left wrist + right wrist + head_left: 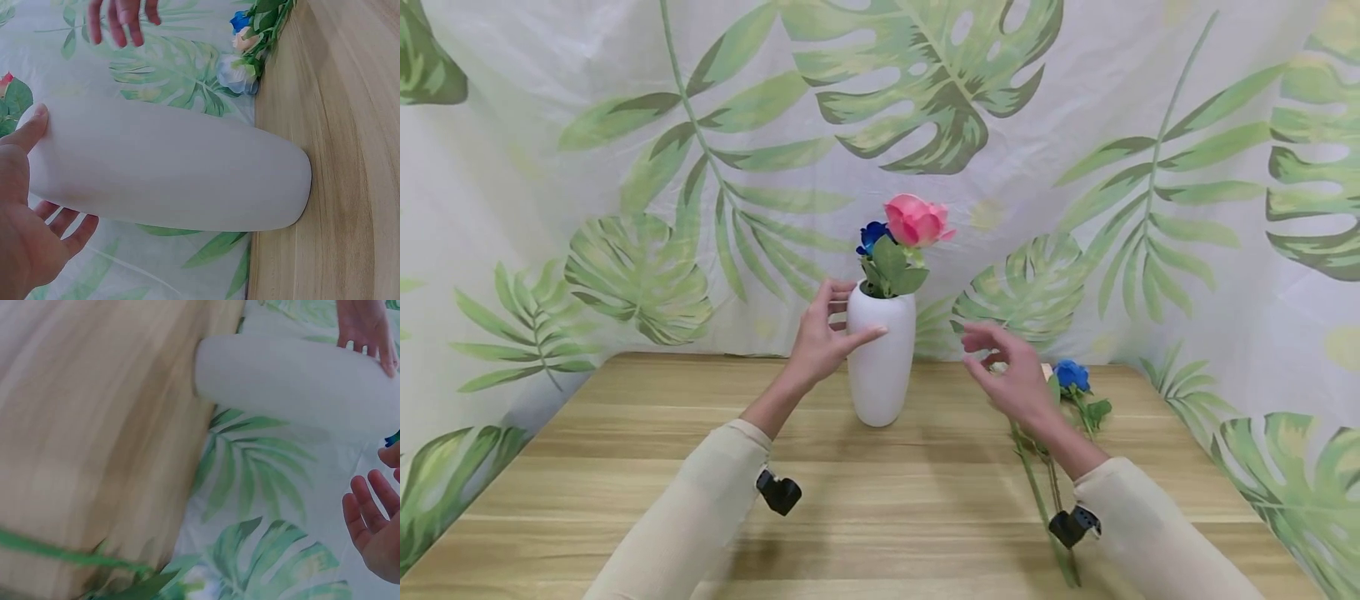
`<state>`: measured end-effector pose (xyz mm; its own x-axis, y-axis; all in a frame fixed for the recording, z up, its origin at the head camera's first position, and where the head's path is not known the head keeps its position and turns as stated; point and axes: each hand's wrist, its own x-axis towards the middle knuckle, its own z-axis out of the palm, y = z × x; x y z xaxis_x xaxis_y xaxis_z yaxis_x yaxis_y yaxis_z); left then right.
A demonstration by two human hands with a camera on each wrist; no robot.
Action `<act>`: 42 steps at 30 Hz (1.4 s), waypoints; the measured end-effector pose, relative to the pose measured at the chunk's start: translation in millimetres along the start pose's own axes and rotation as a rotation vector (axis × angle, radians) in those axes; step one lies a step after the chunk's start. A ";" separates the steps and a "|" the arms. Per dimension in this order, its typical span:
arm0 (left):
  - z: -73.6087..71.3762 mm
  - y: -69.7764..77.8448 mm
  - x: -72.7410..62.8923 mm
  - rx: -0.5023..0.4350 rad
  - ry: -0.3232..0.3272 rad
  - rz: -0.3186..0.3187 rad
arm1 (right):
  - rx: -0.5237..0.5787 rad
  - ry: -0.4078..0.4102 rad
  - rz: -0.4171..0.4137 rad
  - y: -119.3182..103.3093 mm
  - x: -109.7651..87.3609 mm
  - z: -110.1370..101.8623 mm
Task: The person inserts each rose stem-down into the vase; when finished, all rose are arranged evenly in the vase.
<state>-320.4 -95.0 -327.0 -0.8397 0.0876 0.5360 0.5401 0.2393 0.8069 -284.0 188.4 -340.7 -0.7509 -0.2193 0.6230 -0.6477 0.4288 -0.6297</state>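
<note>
White vase (882, 358) upright on the table, left hand (823, 337) gripping it near the rim

The vase stands near the back edge of the wooden table (662, 475), its base resting on the boards. The left hand holds it at the upper left, thumb across the front and fingers curled round the far side, where they are partly hidden in the head view. A pink flower (917, 221) and a blue flower (874, 237) rise from the mouth above some green leaves (889, 260); the pink bloom and leaves cover part of the blue one, and the lower stems are hidden inside. The left wrist view cuts off most of this bunch.

The right hand (1011, 371) hangs in the air to the vase's right, apart from it, fingers loosely bent and spread, with nothing in its grasp. It and its forearm hide part of the loose flowers on the table. A blue rose (1071, 376) shows clearly there; the left wrist view also reveals a white flower (237, 74) and a peach flower (245, 40). In the right wrist view these blooms are blurred and cut off at the bottom.

Behind hangs a leaf-printed cloth (512, 208).
</note>
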 end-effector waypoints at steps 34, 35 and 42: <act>-2.3 -0.4 1.5 0.002 -0.003 -0.006 | -0.245 -0.466 0.356 57.7 -84.8 -62.2; -2.2 -0.4 1.5 0.002 -0.002 -0.005 | -0.234 -0.481 0.351 59.1 -85.9 -61.8; -0.1 -1.6 1.5 -0.005 -0.006 0.004 | -0.141 -0.577 0.415 63.8 -90.7 -53.1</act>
<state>-322.5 -95.5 -327.5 -0.8381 0.0945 0.5373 0.5433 0.2345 0.8061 -250.4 282.2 -412.7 -0.9049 -0.4249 -0.0227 -0.3012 0.6772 -0.6713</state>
